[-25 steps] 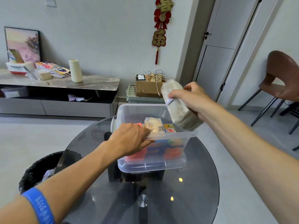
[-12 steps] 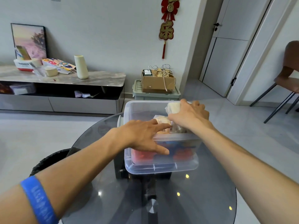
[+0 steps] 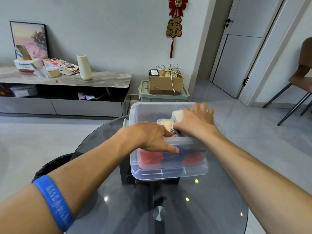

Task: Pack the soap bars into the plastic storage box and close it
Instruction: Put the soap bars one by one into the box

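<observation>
My right hand (image 3: 194,123) clasps the soap bars (image 3: 178,114), likely firm but slick-wrapped; my left hand (image 3: 148,137) pinches the plastic storage box (image 3: 168,173) rim.

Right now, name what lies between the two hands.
In the head view, a pale wrapped soap bar with a barcode label lies between the left hand, on the storage box rim, and the right hand, which holds a white soap pack.

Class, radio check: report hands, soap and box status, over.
Left hand holds storage box at near rim. Right hand grips wrapped soap bar, low inside box. Box open; packed soaps beneath, nothing blocking.
</observation>
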Demonstrator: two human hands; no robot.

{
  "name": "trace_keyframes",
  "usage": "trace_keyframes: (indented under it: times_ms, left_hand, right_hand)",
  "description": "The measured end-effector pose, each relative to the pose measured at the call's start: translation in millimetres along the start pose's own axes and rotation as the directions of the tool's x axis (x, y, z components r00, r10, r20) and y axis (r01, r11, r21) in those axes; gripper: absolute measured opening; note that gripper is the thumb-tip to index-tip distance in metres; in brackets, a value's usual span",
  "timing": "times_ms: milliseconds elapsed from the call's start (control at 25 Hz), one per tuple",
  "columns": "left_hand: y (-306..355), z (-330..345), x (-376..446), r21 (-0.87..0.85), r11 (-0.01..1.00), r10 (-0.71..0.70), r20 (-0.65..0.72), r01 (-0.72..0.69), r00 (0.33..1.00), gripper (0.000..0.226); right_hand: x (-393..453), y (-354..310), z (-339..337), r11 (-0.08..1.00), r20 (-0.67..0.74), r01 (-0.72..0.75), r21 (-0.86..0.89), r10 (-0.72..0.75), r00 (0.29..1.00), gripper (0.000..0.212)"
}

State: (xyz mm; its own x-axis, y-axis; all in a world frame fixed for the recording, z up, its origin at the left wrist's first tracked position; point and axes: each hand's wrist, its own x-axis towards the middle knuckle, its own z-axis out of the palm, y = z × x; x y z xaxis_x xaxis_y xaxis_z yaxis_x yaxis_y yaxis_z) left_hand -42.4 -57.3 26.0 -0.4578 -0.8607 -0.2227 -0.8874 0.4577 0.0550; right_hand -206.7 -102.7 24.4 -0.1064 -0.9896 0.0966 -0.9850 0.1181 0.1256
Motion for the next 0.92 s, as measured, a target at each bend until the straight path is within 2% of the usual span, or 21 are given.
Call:
trace_keyframes:
  times_ms: [40, 120, 200, 280, 320, 360, 400, 440, 480, 520, 560, 600, 640, 680, 720, 760, 800, 840, 880, 920]
  left_hand:
    - [0.2, 0.7, -0.2, 0.005, 1.0, -0.007, -0.001, 0.007, 1.0, 0.087]
    - [-0.2, 4.3, 0.1, 0.018, 1.0, -0.014, 0.001, 0.014, 1.0, 0.083]
    - [0.7, 5.3, -3.1, 0.032, 0.999, -0.017, -0.006, 0.018, 1.0, 0.084]
    - [-2.8, 1.8, -6.8, -0.116, 0.993, 0.011, -0.11, -0.024, 0.994, 0.08]
    - [-5.0, 1.4, -11.5, -0.236, 0.968, 0.034, -0.226, -0.089, 0.973, 0.072]
    - [-7.4, 4.3, -17.5, -0.299, 0.941, 0.035, -0.378, -0.158, 0.925, 0.065]
    - [-10.4, 11.8, -24.0, -0.325, 0.924, -0.001, -0.532, -0.203, 0.847, 0.058]
    - [-12.5, 22.7, -30.7, -0.325, 0.922, -0.066, -0.668, -0.211, 0.742, 0.05]
    - [-12.3, 37.1, -37.2, -0.345, 0.92, -0.161, -0.768, -0.188, 0.62, 0.04]
    - [-8.6, 51.4, -42.1, -0.431, 0.891, -0.304, -0.798, -0.14, 0.52, 0.03]
    - [-2.0, 61.7, -45.0, -0.61, 0.786, -0.494, -0.72, -0.105, 0.487, 0.028]
    - [5.9, 64.7, -45.9, -0.795, 0.595, -0.654, -0.563, -0.116, 0.505, 0.04]
    - [12.0, 62.1, -44.3, -0.907, 0.402, -0.738, -0.402, -0.127, 0.542, 0.051]
    - [16.9, 58.7, -44.6, -0.944, 0.312, -0.772, -0.319, -0.109, 0.55, 0.056]
    - [18.7, 55.1, -46.0, -0.931, 0.361, -0.779, -0.332, -0.052, 0.532, 0.057]
    - [18.8, 51.3, -47.4, -0.827, 0.561, -0.727, -0.478, 0.025, 0.492, 0.053]
    - [19.1, 50.0, -48.5, -0.582, 0.81, -0.542, -0.696, 0.073, 0.471, 0.046]
    - [22.3, 46.3, -48.4, -0.271, 0.959, -0.271, -0.804, 0.08, 0.529, 0.042]
    - [26.4, 41.3, -45.7, -0.051, 0.998, -0.069, -0.754, 0.046, 0.653, 0.044]
    - [31.2, 36.1, -41.7, 0.052, 0.998, 0.006, -0.628, 0.034, 0.778, 0.047]
  right_hand:
    - [1.9, 1.4, 3.8, 0.998, 0.096, 0.035, -0.055, -0.029, 0.995, 0.078]
    - [6.2, 11.7, 4.9, 0.995, 0.268, 0.096, -0.009, -0.09, 0.959, 0.087]
    - [7.1, 24.8, 3.1, 0.985, 0.321, 0.167, 0.036, -0.17, 0.932, 0.084]
    - [2.0, 32.9, 2.2, 0.975, 0.222, 0.199, 0.095, -0.215, 0.951, 0.069]
    - [-3.4, 35.0, 2.0, 0.971, 0.104, 0.18, 0.16, -0.198, 0.975, 0.054]
    - [-8.9, 37.6, 2.8, 0.959, -0.052, 0.143, 0.245, -0.134, 0.99, 0.039]
    - [-15.4, 40.9, 5.2, 0.934, -0.192, 0.089, 0.347, -0.022, 0.981, 0.031]
    - [-23.1, 47.3, 9.3, 0.884, -0.267, 0.028, 0.466, 0.11, 0.957, 0.029]
    - [-30.3, 56.8, 15.0, 0.802, -0.25, -0.023, 0.597, 0.213, 0.945, 0.033]
    - [-35.9, 67.6, 21.9, 0.674, -0.158, -0.069, 0.736, 0.27, 0.95, 0.039]
    - [-41.3, 76.0, 29.1, 0.497, -0.034, -0.11, 0.861, 0.272, 0.962, 0.046]
    - [-46.9, 80.2, 35.6, 0.314, 0.071, -0.146, 0.938, 0.237, 0.969, 0.051]
    - [-51.8, 81.1, 40.0, 0.179, 0.133, -0.17, 0.969, 0.203, 0.97, 0.052]
    - [-56.3, 79.9, 43.2, 0.117, 0.153, -0.176, 0.977, 0.184, 0.971, 0.052]
    - [-58.7, 77.4, 44.8, 0.108, 0.139, -0.161, 0.981, 0.185, 0.973, 0.051]
    - [-59.8, 75.0, 45.0, 0.111, 0.112, -0.137, 0.984, 0.204, 0.973, 0.049]
    - [-60.1, 73.4, 45.4, 0.105, 0.091, -0.118, 0.987, 0.232, 0.968, 0.048]
    - [-60.4, 71.4, 46.1, 0.097, 0.078, -0.106, 0.99, 0.254, 0.964, 0.045]
    - [-62.5, 69.1, 47.2, 0.1, 0.067, -0.097, 0.99, 0.269, 0.961, 0.042]
    - [-66.1, 66.5, 49.1, 0.128, 0.039, -0.082, 0.988, 0.307, 0.951, 0.039]
